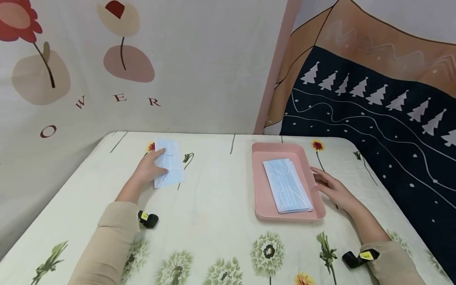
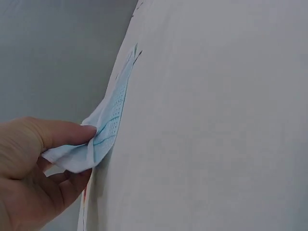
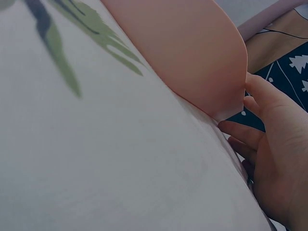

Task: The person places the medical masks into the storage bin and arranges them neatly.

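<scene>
In the head view my left hand [image 1: 147,168] pinches a light blue face mask [image 1: 170,162] at its left side, over the left part of the table. The left wrist view shows the thumb on top of the mask [image 2: 108,122] and the fingers beneath it. Several folded blue masks [image 1: 287,186] seem to lie stacked in a pink tray [image 1: 261,209] on the right. Beside the tray's right wall is my right hand [image 1: 336,192], its fingers relaxed and the fingertips touching the wall. In the right wrist view the tray's outer side [image 3: 192,57] meets the fingertips.
A white cloth with printed flowers covers the table [image 1: 213,221]. Behind it hangs a pale curtain [image 1: 206,79] with flower shapes and letters. To the right, a dark cloth with white trees [image 1: 356,107] drapes down. Black wrist devices [image 1: 149,219] sit at both cuffs.
</scene>
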Demonstrator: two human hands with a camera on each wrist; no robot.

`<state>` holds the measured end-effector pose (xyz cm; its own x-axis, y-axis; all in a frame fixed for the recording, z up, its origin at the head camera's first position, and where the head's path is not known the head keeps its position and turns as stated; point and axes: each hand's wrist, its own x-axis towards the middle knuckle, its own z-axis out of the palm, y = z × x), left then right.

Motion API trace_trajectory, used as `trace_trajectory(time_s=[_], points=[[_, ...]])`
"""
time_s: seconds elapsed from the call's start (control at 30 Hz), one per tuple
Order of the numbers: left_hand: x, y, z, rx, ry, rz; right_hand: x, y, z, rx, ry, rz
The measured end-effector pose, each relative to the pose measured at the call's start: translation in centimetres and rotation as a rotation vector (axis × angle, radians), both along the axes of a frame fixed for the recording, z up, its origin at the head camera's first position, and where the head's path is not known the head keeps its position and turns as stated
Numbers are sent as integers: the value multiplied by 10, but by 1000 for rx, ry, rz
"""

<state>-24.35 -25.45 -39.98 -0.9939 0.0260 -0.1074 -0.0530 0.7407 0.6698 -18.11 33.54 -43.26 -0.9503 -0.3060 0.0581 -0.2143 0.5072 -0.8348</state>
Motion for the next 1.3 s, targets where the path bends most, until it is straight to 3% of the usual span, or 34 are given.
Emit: trace_trajectory(time_s=[0.13,0.37,0.8,1.3], points=[[2,9,5,4,24,-12,0,-1,1,10,-7,-7],[5,29,16,110,89,-38,0,-1,2,9,-23,-15],[20,76,32,347,83,-35,0,0,1,12,-16,-13],[30,136,44,518,96,-75,0,-1,3,15,-39,-22]])
